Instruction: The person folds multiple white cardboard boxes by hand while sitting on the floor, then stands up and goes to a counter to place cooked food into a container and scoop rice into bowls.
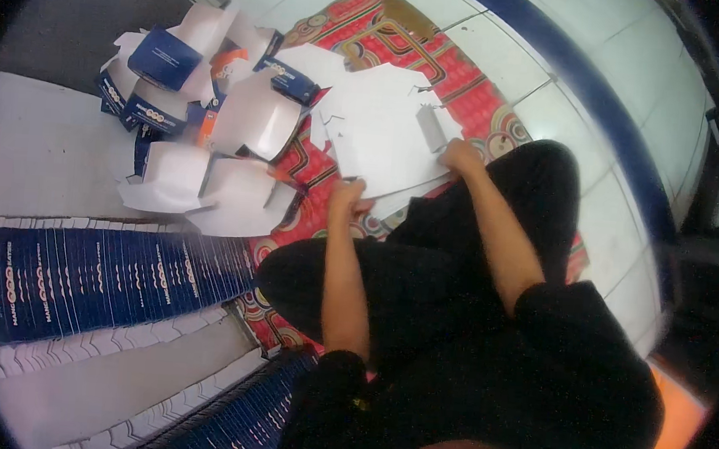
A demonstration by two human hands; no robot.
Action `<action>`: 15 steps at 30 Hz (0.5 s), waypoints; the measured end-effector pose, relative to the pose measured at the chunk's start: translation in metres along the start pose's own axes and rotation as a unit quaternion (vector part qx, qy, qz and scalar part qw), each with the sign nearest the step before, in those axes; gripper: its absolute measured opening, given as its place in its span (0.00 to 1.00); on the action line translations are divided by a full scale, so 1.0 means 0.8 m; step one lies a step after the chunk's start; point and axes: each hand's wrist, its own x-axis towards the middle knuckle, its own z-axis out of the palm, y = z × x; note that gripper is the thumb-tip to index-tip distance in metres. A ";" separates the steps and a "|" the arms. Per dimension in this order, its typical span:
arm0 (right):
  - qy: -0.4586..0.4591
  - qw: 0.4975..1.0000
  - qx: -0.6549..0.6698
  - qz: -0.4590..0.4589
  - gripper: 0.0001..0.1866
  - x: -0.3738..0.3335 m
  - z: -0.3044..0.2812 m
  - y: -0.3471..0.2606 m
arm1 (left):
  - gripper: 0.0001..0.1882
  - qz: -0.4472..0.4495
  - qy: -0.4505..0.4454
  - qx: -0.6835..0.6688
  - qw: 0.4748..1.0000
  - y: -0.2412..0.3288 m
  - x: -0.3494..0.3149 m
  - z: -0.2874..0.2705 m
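Note:
A flat white carton blank [389, 117] with cut slots and flaps lies across my lap and the mat. The near left edge of this blank is pinched by my left hand [346, 200], thumb on top and fingers partly underneath. At its right side my right hand [461, 157] grips the blank beside a raised grey-looking flap [432, 129]. Both hands are closed on the card. Just beyond my left hand, folded open boxes with white insides and dark blue outsides, such as this box [258, 115], sit in a loose heap.
A long row of stacked dark blue blanks [110, 285] stretches along the left, with a second stack [234, 421] nearer me. Under the work is a red patterned mat [314, 212] on white floor tiles [516, 59]. A dark blue floor stripe [590, 82] curves along the right.

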 end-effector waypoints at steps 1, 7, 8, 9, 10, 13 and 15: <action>-0.003 1.000 0.001 0.000 0.19 -0.003 -0.006 -0.008 | 0.16 -0.009 -0.002 0.024 1.000 -0.003 -0.003 -0.003; 0.077 0.989 -0.070 -0.102 0.11 -0.016 0.028 0.011 | 0.16 0.268 0.107 0.447 0.847 0.000 -0.023 0.029; 0.082 0.986 -0.087 -0.115 0.08 -0.031 0.035 -0.008 | 0.16 0.260 0.110 0.450 0.847 0.000 -0.025 0.031; 0.087 0.983 -0.108 -0.121 0.05 -0.046 0.034 -0.021 | 0.13 0.270 0.135 0.503 0.810 0.001 -0.032 0.044; 0.080 0.983 -0.110 -0.120 0.05 -0.050 0.041 -0.034 | 0.11 0.278 0.162 0.554 0.768 -0.005 -0.034 0.051; 0.072 0.977 -0.147 -0.135 0.03 -0.055 0.061 -0.067 | 0.07 0.247 0.262 0.640 0.679 -0.037 0.011 0.062; 0.118 0.948 -0.197 -0.222 0.03 -0.051 0.087 -0.058 | 0.05 0.232 0.226 0.651 0.686 -0.039 0.007 0.084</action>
